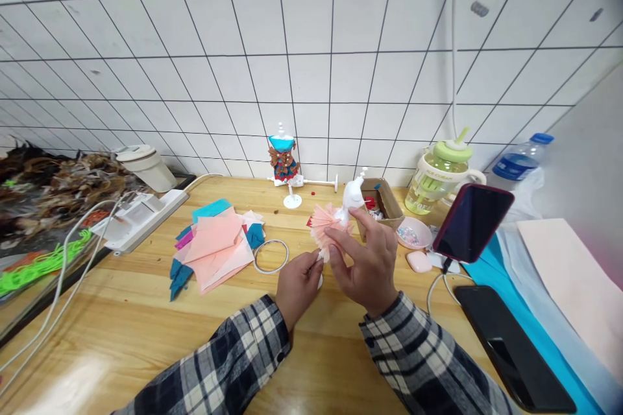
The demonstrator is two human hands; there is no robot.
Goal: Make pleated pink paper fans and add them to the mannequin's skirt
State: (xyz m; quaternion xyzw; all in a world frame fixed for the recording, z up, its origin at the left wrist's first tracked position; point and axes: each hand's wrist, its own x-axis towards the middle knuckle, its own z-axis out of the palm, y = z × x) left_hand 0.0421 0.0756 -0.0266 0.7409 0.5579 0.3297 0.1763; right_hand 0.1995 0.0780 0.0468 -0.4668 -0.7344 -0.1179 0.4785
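A small white dress-form mannequin (353, 194) leans to the right in front of me, with pleated peach crepe paper (324, 220) around its lower part. My left hand (299, 282) is closed, thumb and finger pinching the lower edge of that paper. My right hand (370, 259) has its thumb and index finger on the pleats, while another finger touches the mannequin's body. The mannequin's stand is mostly hidden behind my hands. Behind them stands a second mannequin (283, 159) in a blue, brown and red dress, beside a white stand lying on its side (318, 182).
Peach and blue paper pieces (219, 246) and a white ring (271, 257) lie at left. A cardboard box (387, 201), a pink dish of beads (413, 233), a jug (440, 175) and phones (516, 350) occupy the right. A power strip (146, 220) with cables sits far left.
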